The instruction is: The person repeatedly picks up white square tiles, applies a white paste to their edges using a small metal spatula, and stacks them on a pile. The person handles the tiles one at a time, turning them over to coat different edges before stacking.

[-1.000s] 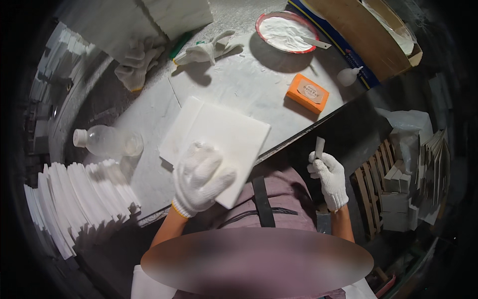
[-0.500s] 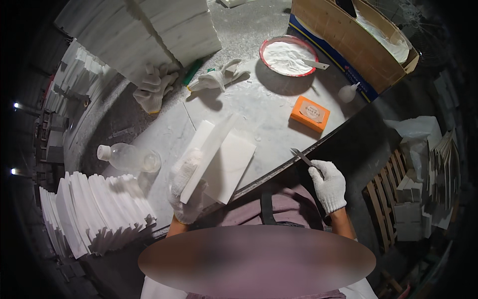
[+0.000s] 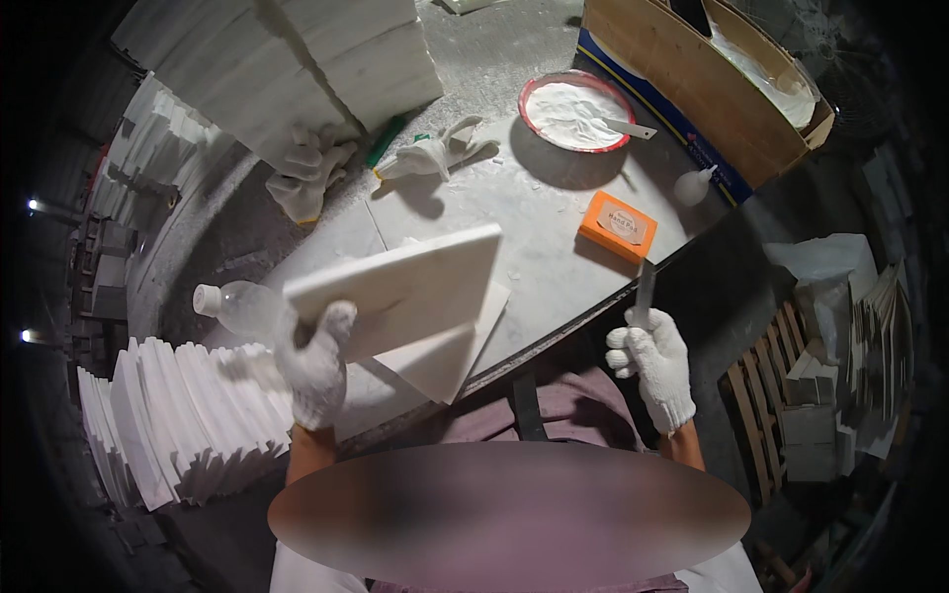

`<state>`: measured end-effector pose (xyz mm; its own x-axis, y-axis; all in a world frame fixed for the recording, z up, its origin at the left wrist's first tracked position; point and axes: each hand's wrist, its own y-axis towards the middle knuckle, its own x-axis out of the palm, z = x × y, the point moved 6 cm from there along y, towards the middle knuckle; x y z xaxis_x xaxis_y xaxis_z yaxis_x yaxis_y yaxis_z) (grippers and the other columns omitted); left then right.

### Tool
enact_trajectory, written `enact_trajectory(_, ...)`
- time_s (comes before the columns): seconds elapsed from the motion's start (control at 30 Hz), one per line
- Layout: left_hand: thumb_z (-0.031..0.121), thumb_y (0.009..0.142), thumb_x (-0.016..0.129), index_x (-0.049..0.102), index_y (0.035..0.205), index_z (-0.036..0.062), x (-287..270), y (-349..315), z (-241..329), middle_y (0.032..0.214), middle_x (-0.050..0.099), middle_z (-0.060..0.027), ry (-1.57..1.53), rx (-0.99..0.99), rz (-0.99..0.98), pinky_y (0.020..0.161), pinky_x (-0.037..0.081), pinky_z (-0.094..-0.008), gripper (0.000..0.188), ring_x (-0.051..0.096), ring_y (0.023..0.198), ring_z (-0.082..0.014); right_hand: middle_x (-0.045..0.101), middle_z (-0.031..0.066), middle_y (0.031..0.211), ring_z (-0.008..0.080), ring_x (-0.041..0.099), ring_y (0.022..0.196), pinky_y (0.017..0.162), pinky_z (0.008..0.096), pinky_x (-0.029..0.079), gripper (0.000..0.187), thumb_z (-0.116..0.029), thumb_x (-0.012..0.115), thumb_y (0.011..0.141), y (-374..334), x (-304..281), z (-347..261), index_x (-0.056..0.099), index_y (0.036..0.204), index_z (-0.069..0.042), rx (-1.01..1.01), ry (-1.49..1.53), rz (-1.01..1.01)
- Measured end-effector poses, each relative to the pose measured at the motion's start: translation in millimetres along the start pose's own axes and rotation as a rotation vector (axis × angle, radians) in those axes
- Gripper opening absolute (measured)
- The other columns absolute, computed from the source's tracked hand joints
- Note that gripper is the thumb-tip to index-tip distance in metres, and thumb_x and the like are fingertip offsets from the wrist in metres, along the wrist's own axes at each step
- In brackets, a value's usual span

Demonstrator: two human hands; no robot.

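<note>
My gloved left hand (image 3: pixel 318 374) grips the left end of a white marble tile (image 3: pixel 420 287), thumb on its face. The tile is tilted up above the table, its long upper edge showing. Beneath it, another white tile (image 3: pixel 442 364) lies on the worktable (image 3: pixel 539 252). In my gloved right hand (image 3: pixel 660 374) is a narrow flat metal blade (image 3: pixel 646 289), pointing up and away just off the table's front edge; its handle is hidden in the fist. An orange block (image 3: pixel 618 226) with a round label lies just beyond the blade tip.
A red-rimmed bowl (image 3: pixel 578 149) of white powder holds a scraper (image 3: pixel 633 128). Beside it stand a squeeze bottle (image 3: pixel 694 185) and a cardboard box (image 3: pixel 707 99). Spare gloves (image 3: pixel 435 158) lie at the back. Left are a clear bottle (image 3: pixel 247 308) and stacked tiles (image 3: pixel 198 420).
My left hand has moved left and turned the tile from nearly edge-on to face me. My right hand has swung the blade from pointing left to upright.
</note>
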<state>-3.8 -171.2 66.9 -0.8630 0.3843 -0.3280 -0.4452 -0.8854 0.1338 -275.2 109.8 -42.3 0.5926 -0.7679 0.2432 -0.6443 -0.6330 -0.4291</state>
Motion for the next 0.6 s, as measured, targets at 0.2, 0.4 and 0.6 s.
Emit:
enact_trajectory(0.2,0.034,0.092,0.072,0.066,0.109,-0.0006,62.6,45.6,15.4,0.092,0.066,-0.0027,-0.018,-0.213,-0.429,0.070,0.050,-0.0258,0.039,0.059,0.080,-0.0089,0.065,0.0109,0.096,0.0140,0.064,0.076,0.069,0.0277,0.055,0.022,-0.009,0.055,0.103,-4.8,22.2,13.5,0.051,0.123,0.000,0.135,0.071,-0.135)
enact_trajectory(0.4,0.026,0.093,0.069,0.067,0.107,0.0023,93.7,69.1,-32.7,0.095,0.064,0.0018,0.027,-0.433,-0.681,0.077,0.049,-0.0237,0.028,0.057,0.084,-0.0066,0.065,0.0051,0.079,0.0097,0.060,0.062,0.059,0.0246,0.051,0.023,-0.013,0.052,0.104,-5.6,31.7,15.9,0.054,0.123,-0.001,0.082,-0.221,-0.153)
enact_trajectory(0.6,0.044,0.088,0.069,0.072,0.096,0.0024,115.1,80.1,-30.5,0.077,0.069,-0.0104,0.484,-0.182,-0.705,0.073,0.052,-0.0334,0.042,0.066,0.077,-0.0172,0.067,0.0100,0.074,0.0178,0.067,0.064,0.065,0.0314,0.054,0.040,-0.015,0.055,0.101,6.1,45.0,2.7,0.052,0.138,0.000,-0.229,-0.574,-0.217)
